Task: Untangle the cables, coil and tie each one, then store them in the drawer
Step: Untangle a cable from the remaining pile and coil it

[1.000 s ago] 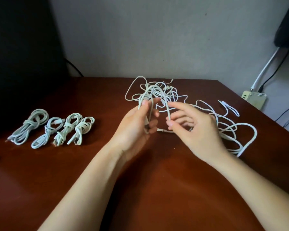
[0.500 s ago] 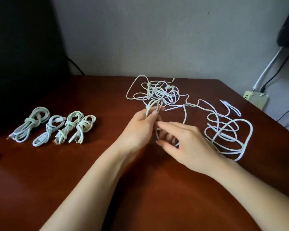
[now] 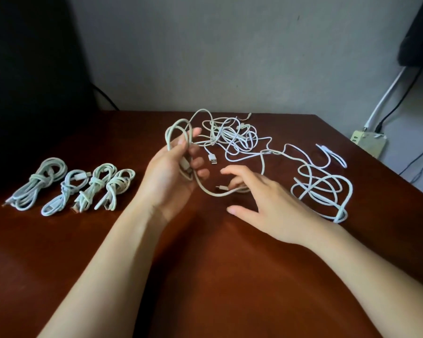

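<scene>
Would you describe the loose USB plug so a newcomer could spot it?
On the brown table, find the tangle of white cables at the back. At its near side, beside the left hand, lies the USB plug: its broad metal tip sets it apart from the slim connector nearby.

The desk point(image 3: 205, 276) is a glossy reddish-brown, and the tangled cables point(image 3: 235, 137) are plain white. The looped cable point(image 3: 174, 132) is a duller off-white with a faint grey-green cast, much like the four tied bundles point(image 3: 38, 184), though the second bundle point(image 3: 66, 191) looks paler and bluish. The wall point(image 3: 205, 57) is flat grey, the power strip point(image 3: 369, 142) cream, one wall cord point(image 3: 386, 93) white and the other cord point(image 3: 398, 103) black.
</scene>
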### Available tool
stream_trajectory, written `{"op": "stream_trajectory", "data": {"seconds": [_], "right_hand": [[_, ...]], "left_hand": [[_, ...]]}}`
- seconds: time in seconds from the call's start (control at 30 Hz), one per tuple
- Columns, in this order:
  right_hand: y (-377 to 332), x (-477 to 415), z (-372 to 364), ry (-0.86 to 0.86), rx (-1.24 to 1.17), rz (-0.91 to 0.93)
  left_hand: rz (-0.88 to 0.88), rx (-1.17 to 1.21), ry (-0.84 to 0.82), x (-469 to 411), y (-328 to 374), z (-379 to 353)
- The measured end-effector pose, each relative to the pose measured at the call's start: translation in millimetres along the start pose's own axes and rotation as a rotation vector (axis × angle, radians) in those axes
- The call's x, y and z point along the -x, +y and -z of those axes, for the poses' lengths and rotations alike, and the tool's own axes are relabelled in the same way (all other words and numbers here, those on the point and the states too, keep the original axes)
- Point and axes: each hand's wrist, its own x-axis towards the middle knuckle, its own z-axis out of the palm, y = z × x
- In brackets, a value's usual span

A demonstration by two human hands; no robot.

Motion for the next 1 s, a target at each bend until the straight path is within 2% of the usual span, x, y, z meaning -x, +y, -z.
{"op": "stream_trajectory", "data": {"seconds": [0.2,0.4,0.5,0.63,0.8,1.0], "right_hand": [[8,-2,3,-0.002,0.103,-0.083],[18,-4,9,0.219,0.057,-0.128],[20,-4,12,0.326,-0.047,-0.143],[11,-4,18,0.468,-0.196,-0.006],[1,-2,20,0.554,-0.296,0.098],[-5,-1,22,0.637,-0.396,0.123]], "left_hand": [[-0.090,0.133,0.054,-3,11,6],[-0.128,0.293,0.104,-6,22,20],[-0.114,0.249,0.135,-4,23,24],[-0.030,0.105,0.136,-3,20,25],[0.098,-0.127,0.114,-2,9,12],[0.206,-0.261,-0.144,10,-7,-4]]}}
